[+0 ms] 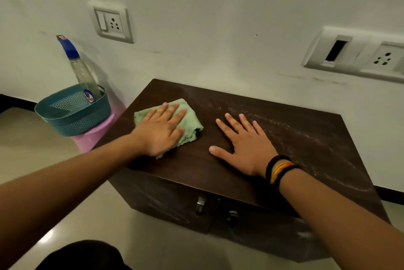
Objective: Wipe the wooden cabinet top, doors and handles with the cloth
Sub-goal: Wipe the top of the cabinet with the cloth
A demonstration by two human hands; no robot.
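On the dark wooden cabinet top (pixel 218 167), the left hand (pixel 161 131) presses flat, fingers extended, on a folded green cloth (pixel 190 121) near the left edge, while the right hand (pixel 244 147), fingers spread open, rests palm-down mid-top beside dusty streaks (pixel 306 134) toward the right rear.

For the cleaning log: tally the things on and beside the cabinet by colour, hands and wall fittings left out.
Green: 1, the cloth
Teal: 1, the basket
Pink: 1, the stool under the basket
Brown: 1, the cabinet
Clear with blue top: 1, the spray bottle
Total: 5
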